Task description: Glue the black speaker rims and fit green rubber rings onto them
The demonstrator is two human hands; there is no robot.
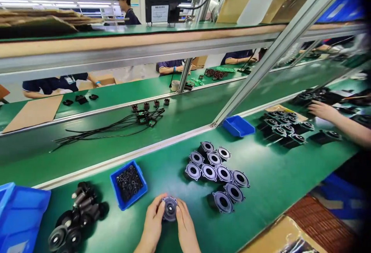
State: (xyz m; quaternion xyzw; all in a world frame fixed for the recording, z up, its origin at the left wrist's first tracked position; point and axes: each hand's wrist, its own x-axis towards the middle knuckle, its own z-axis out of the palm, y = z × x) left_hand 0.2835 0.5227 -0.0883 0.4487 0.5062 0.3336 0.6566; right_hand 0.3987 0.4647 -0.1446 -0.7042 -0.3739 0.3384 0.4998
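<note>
Near the bottom centre, a round dark housing (169, 209) with a pale dot in its middle is held between both hands over the green bench. My left hand (154, 219) grips its left side, fingers closed round it. On the right side, my right hand (184, 220) is closed on the same housing. Up and to the left sits a blue tray (121, 202) of small black rings. Several open-topped housings (209, 172) stand grouped to the right of my hands. A pile of black rotor-like parts (82, 210) lies at the left.
A large blue bin (20, 218) stands at the far left. Beyond are a small blue tray (239, 126), more black housings (285, 123) and another person's hand (323, 111). A slanted metal post (261, 67) meets the bench's back rail. Cabled parts (142, 118) lie behind it.
</note>
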